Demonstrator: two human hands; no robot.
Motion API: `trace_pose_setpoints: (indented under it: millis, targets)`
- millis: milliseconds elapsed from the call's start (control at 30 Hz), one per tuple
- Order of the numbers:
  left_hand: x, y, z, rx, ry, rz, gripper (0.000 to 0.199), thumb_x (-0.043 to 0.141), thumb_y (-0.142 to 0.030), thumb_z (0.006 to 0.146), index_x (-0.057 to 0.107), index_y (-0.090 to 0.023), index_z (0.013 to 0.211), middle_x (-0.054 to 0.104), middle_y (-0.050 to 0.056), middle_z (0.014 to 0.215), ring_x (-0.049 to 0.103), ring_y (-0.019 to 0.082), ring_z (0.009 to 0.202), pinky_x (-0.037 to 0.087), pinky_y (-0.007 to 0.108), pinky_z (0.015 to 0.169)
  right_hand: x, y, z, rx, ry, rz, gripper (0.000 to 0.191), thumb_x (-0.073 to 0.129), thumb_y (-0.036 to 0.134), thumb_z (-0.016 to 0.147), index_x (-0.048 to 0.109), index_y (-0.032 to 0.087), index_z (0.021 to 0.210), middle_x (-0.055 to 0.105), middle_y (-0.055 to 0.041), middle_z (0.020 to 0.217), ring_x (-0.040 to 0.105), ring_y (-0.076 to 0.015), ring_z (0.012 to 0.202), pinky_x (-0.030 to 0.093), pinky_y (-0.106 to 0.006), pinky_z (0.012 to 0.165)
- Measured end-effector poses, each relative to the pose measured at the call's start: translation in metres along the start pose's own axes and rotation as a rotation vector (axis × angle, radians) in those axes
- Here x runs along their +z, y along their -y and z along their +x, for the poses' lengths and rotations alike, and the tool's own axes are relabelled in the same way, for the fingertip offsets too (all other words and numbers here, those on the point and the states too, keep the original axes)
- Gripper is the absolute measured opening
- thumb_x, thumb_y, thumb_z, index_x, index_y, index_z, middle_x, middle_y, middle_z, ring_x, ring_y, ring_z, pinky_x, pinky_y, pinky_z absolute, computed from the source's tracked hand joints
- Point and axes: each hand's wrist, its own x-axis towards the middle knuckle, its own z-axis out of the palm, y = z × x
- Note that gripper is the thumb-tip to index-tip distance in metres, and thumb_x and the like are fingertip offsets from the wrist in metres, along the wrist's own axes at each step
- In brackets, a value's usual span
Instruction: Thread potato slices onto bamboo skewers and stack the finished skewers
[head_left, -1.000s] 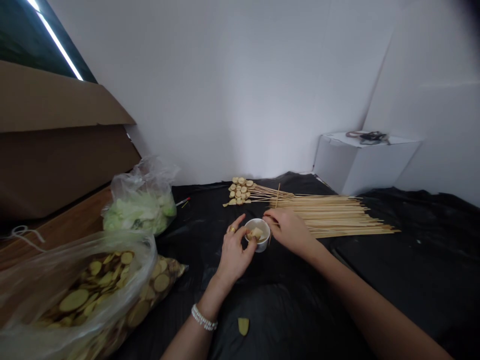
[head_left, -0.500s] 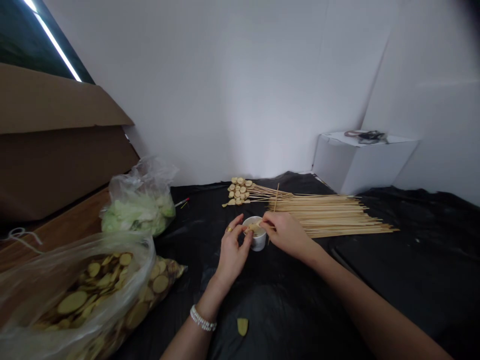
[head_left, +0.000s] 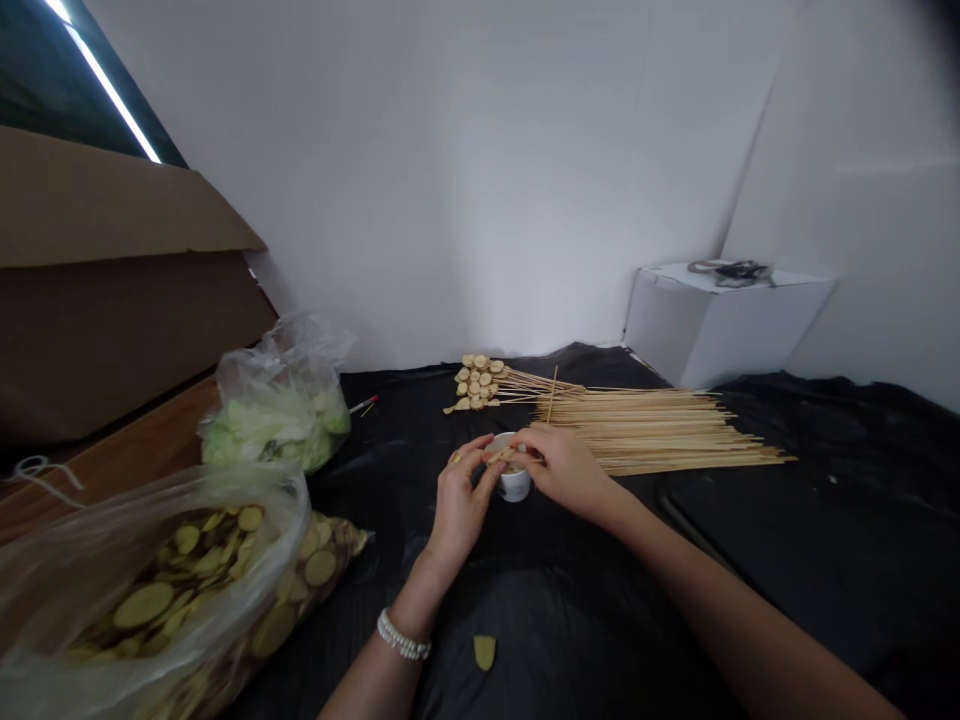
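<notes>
My left hand (head_left: 461,495), with a ring and a white bead bracelet, is closed, thumb and fingers pinching a small pale potato slice (head_left: 501,456) over a white cup (head_left: 514,488). From the other side my right hand (head_left: 562,468) meets it, its fingertips closed at the same slice; the exact grip is partly hidden. A single bamboo skewer (head_left: 553,392) slants up behind my right hand, its lower part hidden. Beyond lie skewers tipped with pale slices (head_left: 478,380), and to the right a wide bundle of bare bamboo skewers (head_left: 667,430).
A plastic bag of potato slices (head_left: 142,605) stands open at the lower left. Behind it is a bag of pale green vegetable pieces (head_left: 274,430). One loose slice (head_left: 484,653) lies on the black cloth (head_left: 592,640). A white box (head_left: 705,320) stands at the back right.
My right hand has moved slightly left, and its fingertips are now closer to my left ones over the cup. The loose slice and the skewer bundle stay where they were.
</notes>
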Motion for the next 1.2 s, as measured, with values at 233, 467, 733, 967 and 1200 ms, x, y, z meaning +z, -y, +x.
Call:
trace_pose_setpoints:
  millis: [233,467,733,967,1200]
  targets:
    - [0.000,0.006,0.001,-0.033,-0.111,-0.045,0.016,0.059,-0.034,0.082,0.067,-0.020,0.083,0.068,0.007,0.108,0.061,0.021,0.102,0.044,0.037,0.092,0.001,-0.007,0.001,0.073,-0.132,0.004,0.004,0.052,0.018,0.085,0.056,0.019,0.084,0.056,0.0005,0.082,0.052,-0.0120,0.076,0.036,-0.024,0.070]
    - [0.002,0.013,0.003,-0.004,-0.116,-0.062,0.020,0.057,-0.029,0.084,0.071,-0.020,0.095,0.069,0.007,0.105,0.062,0.020,0.100,0.045,0.037,0.092,0.004,-0.006,0.000,0.052,-0.130,-0.069,0.010,0.047,0.021,0.090,0.057,0.020,0.088,0.058,-0.0013,0.086,0.054,-0.0138,0.078,0.036,-0.025,0.070]
    - [0.001,0.005,0.001,0.003,-0.149,-0.107,0.019,0.059,-0.028,0.083,0.071,-0.021,0.095,0.069,0.008,0.105,0.061,0.021,0.102,0.044,0.037,0.093,0.007,-0.002,-0.004,-0.090,-0.178,-0.239,0.021,0.041,0.025,0.094,0.060,0.020,0.092,0.059,-0.0024,0.089,0.054,-0.0125,0.074,0.033,-0.024,0.062]
    - [-0.007,-0.010,0.004,-0.241,-0.342,-0.566,0.018,0.055,-0.034,0.084,0.059,-0.020,0.093,0.067,0.005,0.093,0.062,0.016,0.085,0.049,0.029,0.075,0.010,0.002,-0.008,-0.270,-0.340,-0.476,0.021,0.044,0.018,0.092,0.063,0.019,0.099,0.058,-0.0015,0.079,0.048,-0.0104,0.064,0.027,-0.026,0.055]
    - [-0.013,-0.010,0.013,-0.599,-0.151,-1.018,0.036,0.060,-0.049,0.076,0.059,-0.012,0.077,0.046,-0.004,0.056,0.032,0.003,0.040,0.016,0.015,0.035,0.010,0.007,-0.011,-0.516,-0.520,-0.676,0.020,0.051,0.017,0.089,0.063,0.016,0.106,0.052,0.0008,0.066,0.042,-0.0106,0.059,0.023,-0.030,0.053]
